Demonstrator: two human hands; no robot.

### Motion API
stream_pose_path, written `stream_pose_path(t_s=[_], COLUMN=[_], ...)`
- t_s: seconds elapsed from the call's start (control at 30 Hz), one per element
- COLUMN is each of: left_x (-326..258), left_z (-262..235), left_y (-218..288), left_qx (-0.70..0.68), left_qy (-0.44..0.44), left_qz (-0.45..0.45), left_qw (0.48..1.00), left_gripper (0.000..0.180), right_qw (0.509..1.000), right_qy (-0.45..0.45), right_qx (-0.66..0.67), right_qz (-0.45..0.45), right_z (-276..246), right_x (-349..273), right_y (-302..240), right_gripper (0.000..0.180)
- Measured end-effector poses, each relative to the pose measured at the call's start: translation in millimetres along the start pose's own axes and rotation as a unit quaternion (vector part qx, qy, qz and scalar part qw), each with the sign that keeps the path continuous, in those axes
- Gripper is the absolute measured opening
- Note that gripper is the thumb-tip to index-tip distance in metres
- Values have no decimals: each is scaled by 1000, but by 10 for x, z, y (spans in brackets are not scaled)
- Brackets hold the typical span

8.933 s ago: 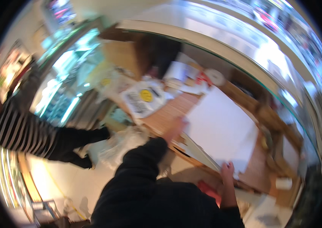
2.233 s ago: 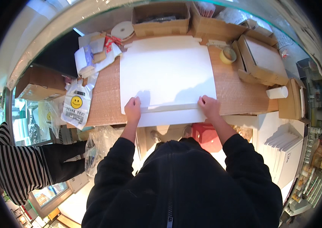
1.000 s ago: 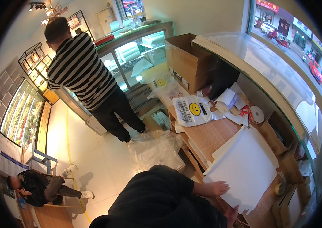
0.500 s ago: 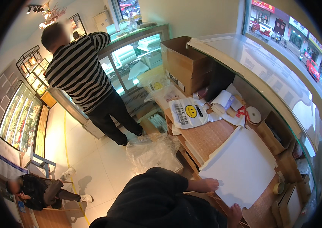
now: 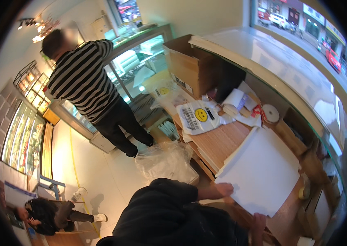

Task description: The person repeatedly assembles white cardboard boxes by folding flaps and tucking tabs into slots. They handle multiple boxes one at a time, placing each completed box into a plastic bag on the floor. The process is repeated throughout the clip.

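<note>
A large white sheet [image 5: 259, 170], of paper or thin card, lies on the wooden counter [image 5: 226, 141]. My left hand [image 5: 224, 190] pinches its near left corner, fingers bent together at the edge. Lower down, my right hand [image 5: 258, 222] is at the near edge of the same sheet, its fingers closed on the border and partly blurred. Beyond the sheet's far edge is a white plastic bag [image 5: 202, 119] with a yellow smiling face.
Behind the bag stands an open cardboard box [image 5: 187, 67]. A white roll [image 5: 270, 113] and a tape roll [image 5: 303, 192] lie along the right side. Clear plastic wrap [image 5: 165, 160] sits on the floor. One person in stripes [image 5: 85, 82] stands at a display case; another person [image 5: 44, 215] sits at lower left.
The whole view has shifted slightly. My left hand has drawn a little toward the sheet's corner, and my right hand has moved up along the near edge. The sheet stays on the counter.
</note>
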State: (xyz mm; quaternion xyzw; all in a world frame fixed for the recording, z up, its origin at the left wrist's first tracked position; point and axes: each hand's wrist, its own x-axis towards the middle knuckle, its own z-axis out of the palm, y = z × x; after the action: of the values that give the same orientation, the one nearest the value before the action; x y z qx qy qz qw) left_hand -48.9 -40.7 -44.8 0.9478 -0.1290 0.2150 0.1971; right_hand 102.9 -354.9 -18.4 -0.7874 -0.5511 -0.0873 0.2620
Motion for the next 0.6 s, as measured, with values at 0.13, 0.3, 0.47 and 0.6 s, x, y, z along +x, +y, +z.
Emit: stream_pose_path(t_s=[0.13, 0.3, 0.47, 0.6], left_x=[-82, 37, 285, 379], left_z=[-39, -177, -365, -361], left_y=[-85, -109, -163, -102], left_qx=[-71, -90, -121, -79], left_qy=[-2, -63, -122, -136], left_qz=[-55, -67, -123, -122], left_qw=[996, 992, 977, 980], left_gripper=[12, 15, 12, 10], right_qw=[1000, 999, 993, 991], right_qy=[11, -24, -71, -47], right_qx=[-11, 27, 6, 29], right_qz=[14, 32, 95, 122], right_z=[-5, -29, -81, -115], right_x=[88, 209, 283, 226], right_y=[-78, -110, -64, -140], right_gripper=[14, 20, 14, 12])
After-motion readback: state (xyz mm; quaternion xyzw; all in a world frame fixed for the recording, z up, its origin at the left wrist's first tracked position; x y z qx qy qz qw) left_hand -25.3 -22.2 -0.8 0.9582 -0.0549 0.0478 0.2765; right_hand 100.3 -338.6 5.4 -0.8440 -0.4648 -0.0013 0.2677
